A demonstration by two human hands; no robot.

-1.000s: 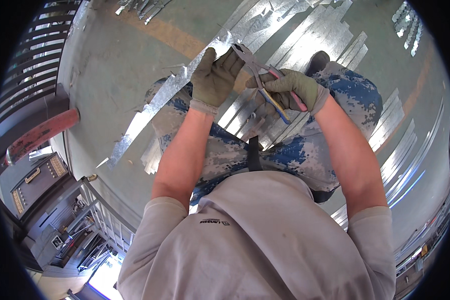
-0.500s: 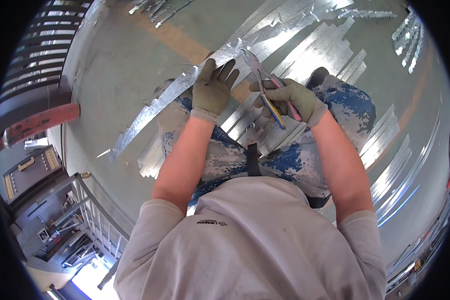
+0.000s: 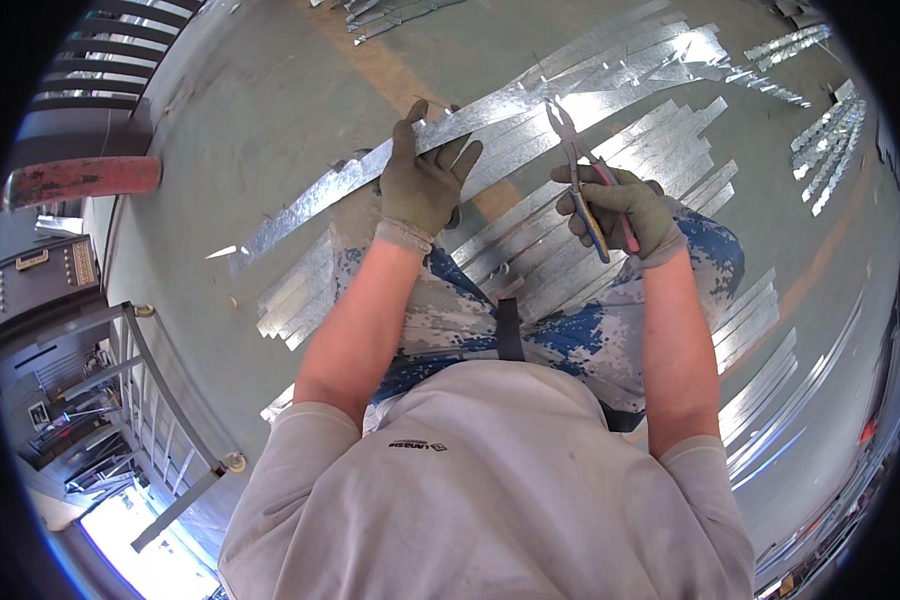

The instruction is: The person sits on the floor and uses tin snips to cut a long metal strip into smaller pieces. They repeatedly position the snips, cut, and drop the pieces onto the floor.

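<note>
My left hand (image 3: pixel 425 185), in a dark olive glove, grips a long, thin metal strip (image 3: pixel 320 195) with jagged tabs along its edge. The strip slants from the lower left up to the right, its far part overlapping other strips. My gloved right hand (image 3: pixel 625 213) is closed around a pair of pliers (image 3: pixel 580 150) with one yellow-and-blue handle and one red handle. The pliers' jaws point away from me, just in front of the strip, and look slightly parted. Whether they touch the metal, I cannot tell.
Many flat metal strips (image 3: pixel 660 135) lie on the green floor between and beyond my legs. Twisted strips (image 3: pixel 830 140) lie at the far right, others (image 3: pixel 390 15) at the top. To the left are a red cylinder (image 3: pixel 85 182) and a metal frame on casters (image 3: pixel 170 390).
The pliers and my right hand have shifted right, away from my left hand. My left hand stays on the strip, which now slants less steeply. The whole view has turned a little.
</note>
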